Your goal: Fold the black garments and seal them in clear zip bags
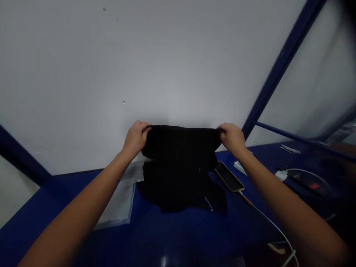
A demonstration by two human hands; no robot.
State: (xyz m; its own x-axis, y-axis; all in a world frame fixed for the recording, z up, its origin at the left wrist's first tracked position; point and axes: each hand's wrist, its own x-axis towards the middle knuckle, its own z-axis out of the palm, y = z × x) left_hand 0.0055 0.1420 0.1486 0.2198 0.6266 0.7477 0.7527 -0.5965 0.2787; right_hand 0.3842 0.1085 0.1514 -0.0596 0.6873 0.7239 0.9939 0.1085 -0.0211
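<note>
A black cloth garment (180, 163) is stretched between my two hands above the blue table. My left hand (138, 135) pinches its upper left corner, and my right hand (231, 137) grips the upper right corner. The top edge runs almost level between them. Its lower part lies crumpled on the tabletop, with small white lettering near the bottom right. Dark folds hide the exact shape, so I cannot tell what kind of garment it is. Beside its right side lies a phone (229, 177), close to the cloth.
Clear plastic bags (119, 205) lie on the blue table (178, 237) left of the cloth. A white cable (267, 217) runs from the phone toward the front right. A white plug (281, 175) rests farther right. Behind stands a grey-white wall (172, 66), with a slanted blue post (278, 70).
</note>
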